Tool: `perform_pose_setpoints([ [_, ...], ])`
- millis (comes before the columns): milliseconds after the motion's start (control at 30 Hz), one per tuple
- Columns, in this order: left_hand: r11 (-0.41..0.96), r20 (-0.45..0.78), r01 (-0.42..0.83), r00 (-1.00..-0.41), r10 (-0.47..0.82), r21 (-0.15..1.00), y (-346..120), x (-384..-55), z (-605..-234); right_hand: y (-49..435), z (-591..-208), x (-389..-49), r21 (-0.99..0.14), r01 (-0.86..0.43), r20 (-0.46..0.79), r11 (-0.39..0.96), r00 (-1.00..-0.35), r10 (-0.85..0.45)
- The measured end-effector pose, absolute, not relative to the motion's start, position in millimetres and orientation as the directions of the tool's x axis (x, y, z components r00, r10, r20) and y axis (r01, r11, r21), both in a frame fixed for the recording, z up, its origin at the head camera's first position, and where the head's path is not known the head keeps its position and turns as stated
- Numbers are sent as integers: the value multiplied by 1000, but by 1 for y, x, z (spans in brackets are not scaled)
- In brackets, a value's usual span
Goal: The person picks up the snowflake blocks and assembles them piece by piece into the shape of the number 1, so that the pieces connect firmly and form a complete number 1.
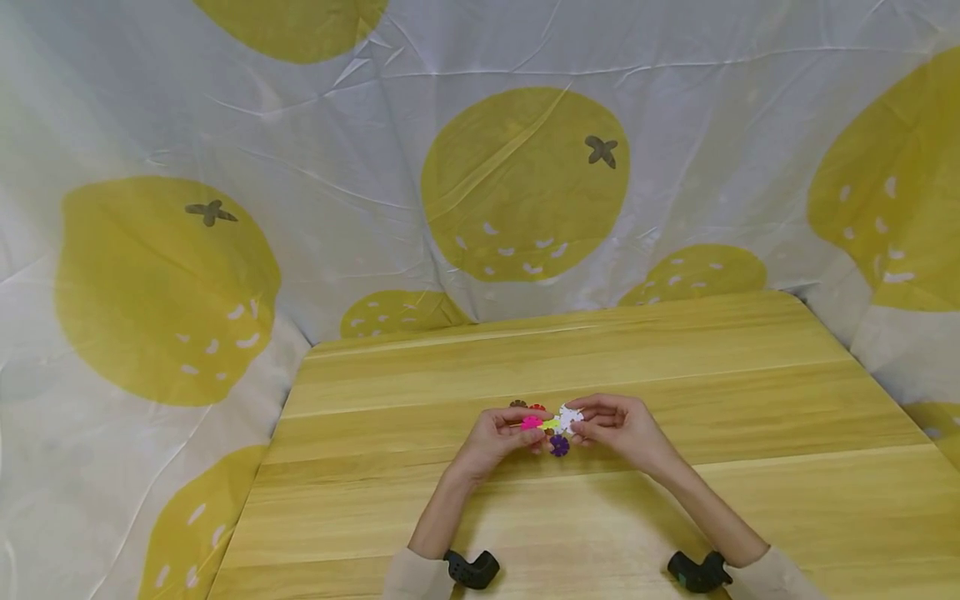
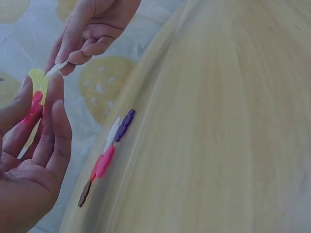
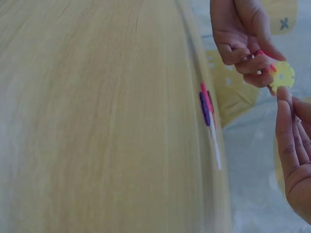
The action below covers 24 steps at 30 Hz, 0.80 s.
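Observation:
My left hand (image 1: 491, 440) pinches a pink snowflake building disc (image 1: 532, 422) between thumb and fingers. A yellow snowflake disc (image 3: 283, 76) stands out from the pink one, slotted to it at an angle. From the other side my right hand (image 1: 624, 427) pinches a white snowflake disc (image 1: 570, 417) by its rim. In the left wrist view the white disc's edge (image 2: 56, 69) meets the yellow disc (image 2: 39, 77). Both hands face each other above the table, fingertips close together. My right fingers hide part of the white disc in the right wrist view.
Loose discs lie on the wooden table (image 1: 750, 367) below the hands: purple (image 2: 125, 125), white (image 2: 112, 133), pink (image 2: 105, 161), red (image 2: 94, 169) and brown (image 2: 84, 194). A lemon-print cloth (image 1: 337, 167) hangs behind the table's far edge. Black wrist devices (image 1: 474, 570) sit at both cuffs.

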<state>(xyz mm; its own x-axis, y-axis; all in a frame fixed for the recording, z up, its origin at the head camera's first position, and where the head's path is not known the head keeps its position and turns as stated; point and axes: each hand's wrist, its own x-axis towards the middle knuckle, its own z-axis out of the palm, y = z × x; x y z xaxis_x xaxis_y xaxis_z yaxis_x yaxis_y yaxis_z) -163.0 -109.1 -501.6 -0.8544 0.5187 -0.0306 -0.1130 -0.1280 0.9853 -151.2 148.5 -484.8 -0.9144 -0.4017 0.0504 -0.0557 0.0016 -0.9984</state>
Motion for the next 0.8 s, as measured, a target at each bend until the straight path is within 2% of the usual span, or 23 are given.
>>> perform_pose_setpoints([
  [200,-101,-61,-131,-854,517,986,-108,-162,-499,144,-485,-150,-995,-89,68,35,-917,-393],
  [433,-23,-96,-120,-883,460,992,-106,-161,-496,141,-483,-146,-994,-97,71,47,-916,-394],
  [800,-99,-117,-174,-898,424,980,-105,-160,-495,144,-480,-146,-994,-88,51,69,-907,-418],
])
